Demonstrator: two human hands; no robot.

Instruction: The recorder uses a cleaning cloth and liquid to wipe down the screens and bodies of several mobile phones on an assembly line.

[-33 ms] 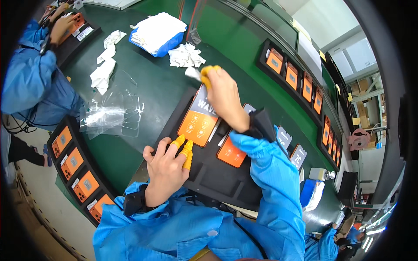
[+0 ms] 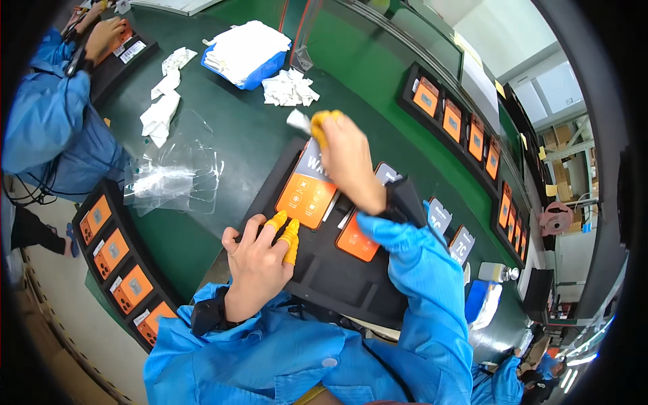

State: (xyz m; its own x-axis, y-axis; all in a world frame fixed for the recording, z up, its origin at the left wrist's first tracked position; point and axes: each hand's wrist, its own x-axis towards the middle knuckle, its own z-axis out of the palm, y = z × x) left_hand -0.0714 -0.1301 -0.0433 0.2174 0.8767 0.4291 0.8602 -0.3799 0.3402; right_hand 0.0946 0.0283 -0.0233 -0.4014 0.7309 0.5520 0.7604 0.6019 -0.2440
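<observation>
A smartphone (image 2: 306, 196) with a grey and orange printed screen film lies in a black tray (image 2: 337, 283). At its near edge, my left hand (image 2: 260, 260) rests with fingers apart, two fingertips in yellow finger cots touching the phone. My right hand (image 2: 351, 158), also in yellow finger cots, pinches a white wipe (image 2: 297, 120) over the phone's far end and covers part of the screen. Below my right wrist, a second phone (image 2: 358, 237) with a similar film sits in the same tray, partly hidden by my sleeve.
A blue pack of white wipes (image 2: 246, 54), crumpled wipes (image 2: 290, 88) and clear plastic films (image 2: 179, 179) lie beyond. Trays of orange phones stand left (image 2: 125, 270) and right (image 2: 466, 131). A bottle (image 2: 496, 271) stands at right. A co-worker (image 2: 57, 121) in blue works at far left.
My right hand with the wipe has shifted slightly toward me along the phone's far end. My left hand stays in place.
</observation>
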